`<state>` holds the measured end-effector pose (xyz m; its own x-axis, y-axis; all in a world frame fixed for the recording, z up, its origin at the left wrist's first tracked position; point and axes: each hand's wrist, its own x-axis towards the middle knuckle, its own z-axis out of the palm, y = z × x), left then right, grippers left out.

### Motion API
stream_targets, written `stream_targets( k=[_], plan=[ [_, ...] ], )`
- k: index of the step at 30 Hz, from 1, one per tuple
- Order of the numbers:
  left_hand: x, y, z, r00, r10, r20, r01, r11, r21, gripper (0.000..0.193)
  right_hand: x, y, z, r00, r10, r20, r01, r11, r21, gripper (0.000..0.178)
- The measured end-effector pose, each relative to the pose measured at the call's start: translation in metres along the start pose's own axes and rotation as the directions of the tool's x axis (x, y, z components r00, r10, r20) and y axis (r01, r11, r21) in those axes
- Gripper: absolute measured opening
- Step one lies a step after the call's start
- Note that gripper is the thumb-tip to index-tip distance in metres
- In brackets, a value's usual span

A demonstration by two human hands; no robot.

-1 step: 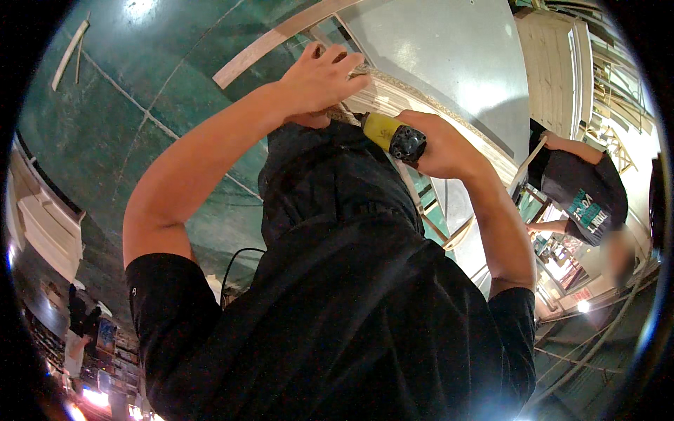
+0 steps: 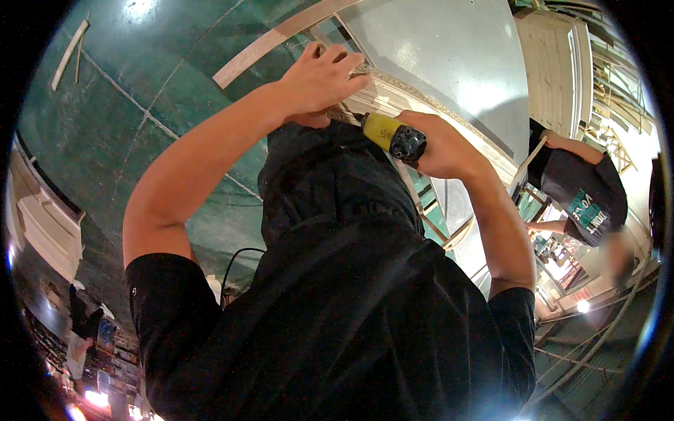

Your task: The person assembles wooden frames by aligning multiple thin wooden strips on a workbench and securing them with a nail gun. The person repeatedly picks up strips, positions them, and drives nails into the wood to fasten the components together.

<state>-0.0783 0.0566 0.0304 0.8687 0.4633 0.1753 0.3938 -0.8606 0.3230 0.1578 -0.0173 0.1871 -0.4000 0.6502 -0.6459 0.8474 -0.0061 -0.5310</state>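
Observation:
My right hand (image 2: 442, 146) is closed around a yellow and black power drill (image 2: 385, 129). The drill's narrow front end points left, toward the near edge of a pale wooden piece (image 2: 400, 97) with layered, ridged strips. My left hand (image 2: 321, 78) grips the left end of this piece, its fingers bent over the top and the thumb side lower down. The drill's tip is close to my left hand; what it touches there is hidden. The wood lies right in front of my black apron (image 2: 330, 175).
A broad grey-white surface (image 2: 449, 42) spreads beyond the wood. A curved wooden strip (image 2: 274, 48) juts out over the green floor (image 2: 189, 63) on the left. At right, another person (image 2: 586, 182) in dark clothes stands near stacked boards (image 2: 551, 67). White panels (image 2: 49, 231) lie far left.
My hands, the drill and the wood hold their positions. At the far lower left, a distant person has shifted slightly.

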Motion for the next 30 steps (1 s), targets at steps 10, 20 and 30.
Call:
stream_targets(
  k=[10, 20, 30],
  plan=[
    [0.0, -0.001, -0.008, 0.998, 0.018, 0.068, -0.016, 1.0, -0.024, 0.087, -0.002, 0.004, 0.006, 1.0, 0.003, -0.012, -0.003, 1.0, -0.014, 0.041],
    [0.0, 0.002, -0.024, 0.991, -0.014, 0.133, 0.033, 0.989, -0.142, 0.102, 0.002, 0.029, -0.03, 0.978, 0.091, -0.186, -0.086, 0.996, 0.035, 0.037],
    [0.003, 0.004, -0.028, 0.989, -0.025, 0.143, 0.046, 0.989, -0.143, 0.089, 0.017, 0.019, -0.042, 0.986, 0.101, -0.133, -0.101, 0.995, 0.003, 0.053]
  ],
)
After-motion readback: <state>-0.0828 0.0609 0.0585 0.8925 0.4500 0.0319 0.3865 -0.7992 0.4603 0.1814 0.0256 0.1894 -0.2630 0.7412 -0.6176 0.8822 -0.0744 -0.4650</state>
